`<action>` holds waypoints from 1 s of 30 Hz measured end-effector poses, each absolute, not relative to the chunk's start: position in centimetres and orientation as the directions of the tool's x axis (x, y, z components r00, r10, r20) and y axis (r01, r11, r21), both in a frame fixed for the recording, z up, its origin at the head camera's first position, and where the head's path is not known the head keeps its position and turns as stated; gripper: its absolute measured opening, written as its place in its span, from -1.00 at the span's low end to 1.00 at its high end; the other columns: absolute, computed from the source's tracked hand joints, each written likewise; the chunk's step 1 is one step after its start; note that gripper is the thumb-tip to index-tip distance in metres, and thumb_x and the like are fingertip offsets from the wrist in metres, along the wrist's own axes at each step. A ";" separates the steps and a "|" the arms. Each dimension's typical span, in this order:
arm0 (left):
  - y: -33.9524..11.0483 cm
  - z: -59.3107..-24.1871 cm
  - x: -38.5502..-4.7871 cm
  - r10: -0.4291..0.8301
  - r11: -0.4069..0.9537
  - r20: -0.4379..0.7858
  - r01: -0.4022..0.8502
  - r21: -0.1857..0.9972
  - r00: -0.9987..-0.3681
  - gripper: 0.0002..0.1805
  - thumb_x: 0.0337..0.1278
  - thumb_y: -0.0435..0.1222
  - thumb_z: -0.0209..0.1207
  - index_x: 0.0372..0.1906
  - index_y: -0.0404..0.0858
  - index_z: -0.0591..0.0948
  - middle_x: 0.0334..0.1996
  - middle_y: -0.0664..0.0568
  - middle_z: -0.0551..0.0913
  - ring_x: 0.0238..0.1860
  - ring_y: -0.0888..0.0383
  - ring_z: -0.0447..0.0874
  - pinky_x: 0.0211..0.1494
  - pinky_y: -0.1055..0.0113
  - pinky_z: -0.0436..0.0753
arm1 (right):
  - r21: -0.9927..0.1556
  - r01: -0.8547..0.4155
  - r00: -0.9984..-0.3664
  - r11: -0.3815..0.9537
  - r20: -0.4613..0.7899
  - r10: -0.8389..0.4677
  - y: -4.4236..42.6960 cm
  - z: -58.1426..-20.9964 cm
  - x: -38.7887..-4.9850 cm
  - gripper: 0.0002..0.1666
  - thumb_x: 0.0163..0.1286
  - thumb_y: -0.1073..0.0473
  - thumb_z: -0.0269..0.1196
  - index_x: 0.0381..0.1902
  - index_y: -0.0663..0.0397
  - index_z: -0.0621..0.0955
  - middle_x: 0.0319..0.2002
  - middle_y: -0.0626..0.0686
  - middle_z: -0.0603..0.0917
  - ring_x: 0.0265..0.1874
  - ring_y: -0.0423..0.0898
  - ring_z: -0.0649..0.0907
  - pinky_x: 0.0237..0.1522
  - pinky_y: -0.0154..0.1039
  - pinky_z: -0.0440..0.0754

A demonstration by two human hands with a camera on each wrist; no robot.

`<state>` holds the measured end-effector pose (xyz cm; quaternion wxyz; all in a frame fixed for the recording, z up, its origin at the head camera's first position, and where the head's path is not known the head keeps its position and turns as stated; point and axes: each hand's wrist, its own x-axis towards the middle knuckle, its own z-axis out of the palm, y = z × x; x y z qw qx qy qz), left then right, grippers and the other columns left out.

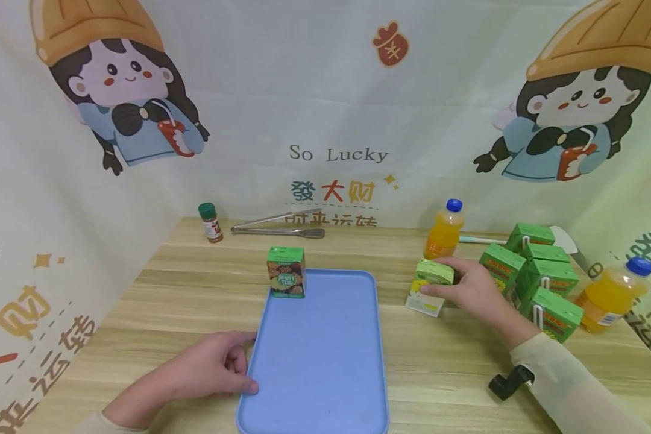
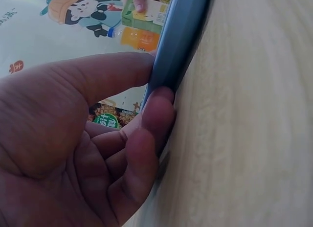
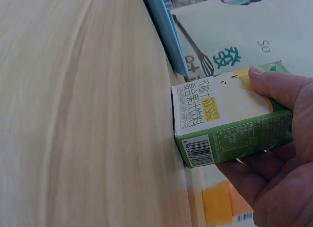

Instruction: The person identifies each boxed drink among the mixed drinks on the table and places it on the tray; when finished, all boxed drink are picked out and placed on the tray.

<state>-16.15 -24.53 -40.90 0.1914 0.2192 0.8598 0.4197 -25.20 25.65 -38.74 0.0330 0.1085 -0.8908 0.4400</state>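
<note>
My right hand [image 1: 469, 289] grips a green, white and yellow juice carton [image 1: 431, 295] near its top, thumb on one side and fingers on another. In the right wrist view the carton [image 3: 225, 114] shows its printed side and a barcode; its base is at the table surface, and whether it touches cannot be told. My left hand [image 1: 208, 371] holds the left rim of a blue tray [image 1: 317, 349], the thumb on the rim and other fingers curled against its side. A green-topped brown carton [image 1: 286, 274] stands upright at the tray's far left corner.
Several green drink cartons [image 1: 548, 271] cluster at the right, beside an orange drink bottle [image 1: 613, 295]. Another orange bottle [image 1: 443, 229] stands behind my right hand. Metal tongs [image 1: 279, 231] and a green-capped spice jar [image 1: 211, 223] lie along the back by the cloth backdrop.
</note>
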 end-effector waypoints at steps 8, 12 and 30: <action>-24.6 -40.6 -16.1 0.545 0.540 -0.151 0.207 0.816 -0.825 0.11 0.21 -0.16 0.62 0.56 -0.76 0.27 -0.44 0.12 0.72 -0.53 0.27 0.57 -0.45 0.37 0.56 | -0.841 -0.193 -0.976 0.505 0.111 -0.187 23.8 -37.9 -25.1 -0.20 0.30 -0.03 0.69 0.41 0.16 0.70 0.05 0.14 0.82 -0.11 -0.02 0.75 -0.12 -0.22 0.74; -24.7 -40.8 -16.1 0.550 0.522 -0.171 0.177 0.834 -0.818 0.12 0.24 -0.18 0.61 0.58 -0.75 0.22 -0.42 0.07 0.74 -0.54 0.18 0.65 -0.52 0.36 0.54 | -0.857 -0.222 -0.965 0.465 0.126 -0.228 22.4 -37.5 -25.3 -0.21 0.30 -0.02 0.69 0.41 0.13 0.70 0.05 0.12 0.82 -0.11 -0.01 0.76 -0.10 -0.21 0.75; -24.8 -41.1 -16.1 0.549 0.507 -0.172 0.162 0.847 -0.818 0.12 0.23 -0.22 0.62 0.61 -0.72 0.20 -0.41 0.04 0.74 -0.59 0.15 0.64 -0.61 0.33 0.53 | -0.868 -0.316 -0.917 0.383 0.177 -0.357 14.2 -36.7 -26.4 -0.31 0.26 0.06 0.72 0.31 0.07 0.77 0.09 0.09 0.82 -0.08 0.04 0.73 -0.04 -0.13 0.77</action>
